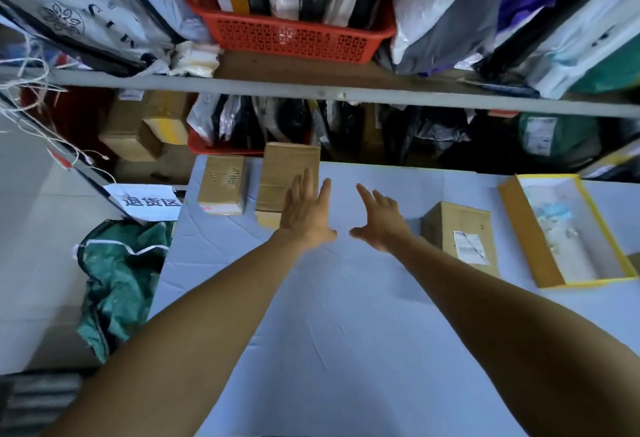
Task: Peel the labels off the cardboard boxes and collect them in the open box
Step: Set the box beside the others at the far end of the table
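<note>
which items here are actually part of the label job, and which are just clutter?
Job:
labelled cardboard box, white label on top
two cardboard boxes at the table's far left
open yellow box, holding pale scraps
left hand and right hand, both open and empty

Clutter:
red basket of parcels on the shelf
green sack on the floor
printed paper sign

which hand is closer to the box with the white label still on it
Right. The right hand is open over the table, just left of the labelled cardboard box without touching it. The left hand is further left, its fingers overlapping the tall cardboard box.
</note>
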Demonstrator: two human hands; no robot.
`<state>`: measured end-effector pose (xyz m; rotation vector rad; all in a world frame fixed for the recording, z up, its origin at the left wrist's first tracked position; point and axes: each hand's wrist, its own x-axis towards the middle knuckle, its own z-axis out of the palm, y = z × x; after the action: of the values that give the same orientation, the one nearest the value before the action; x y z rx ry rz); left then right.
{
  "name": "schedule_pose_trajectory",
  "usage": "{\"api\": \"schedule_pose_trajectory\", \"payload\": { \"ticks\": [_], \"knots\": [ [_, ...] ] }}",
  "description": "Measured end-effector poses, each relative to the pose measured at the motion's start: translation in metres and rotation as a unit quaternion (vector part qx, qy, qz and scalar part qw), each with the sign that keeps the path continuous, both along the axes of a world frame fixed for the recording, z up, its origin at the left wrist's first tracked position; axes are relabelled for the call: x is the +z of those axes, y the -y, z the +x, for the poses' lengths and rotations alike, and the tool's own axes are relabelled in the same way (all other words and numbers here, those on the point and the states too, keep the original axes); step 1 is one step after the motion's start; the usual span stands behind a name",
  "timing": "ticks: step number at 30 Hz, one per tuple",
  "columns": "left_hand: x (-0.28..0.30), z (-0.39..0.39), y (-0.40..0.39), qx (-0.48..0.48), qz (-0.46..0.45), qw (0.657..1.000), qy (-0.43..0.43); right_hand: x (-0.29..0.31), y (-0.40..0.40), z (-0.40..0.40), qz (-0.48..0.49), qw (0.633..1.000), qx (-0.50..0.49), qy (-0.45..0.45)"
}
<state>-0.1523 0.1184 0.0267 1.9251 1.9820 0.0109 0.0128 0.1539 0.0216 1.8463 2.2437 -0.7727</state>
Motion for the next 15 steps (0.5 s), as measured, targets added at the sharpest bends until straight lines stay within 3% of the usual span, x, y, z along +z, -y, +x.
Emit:
{"api": "schedule_pose_trajectory", "payload": {
  "ticks": [9,11,15],
  "knots": [
    [-0.026,0.160,0.005,-0.099,-0.129,0.982,0.099,-0.002,0.019,0.209,0.044,0.977,-0.209,0.018],
    [-0.031,0.193,0.008,-0.104,-0.141,0.976,0.127,-0.013,0.023,0.239,-0.014,0.977,-0.209,-0.032],
    [-0.039,0.242,0.016,-0.078,-0.130,0.973,0.176,-0.027,0.031,0.265,-0.071,0.987,-0.113,-0.095]
  ]
}}
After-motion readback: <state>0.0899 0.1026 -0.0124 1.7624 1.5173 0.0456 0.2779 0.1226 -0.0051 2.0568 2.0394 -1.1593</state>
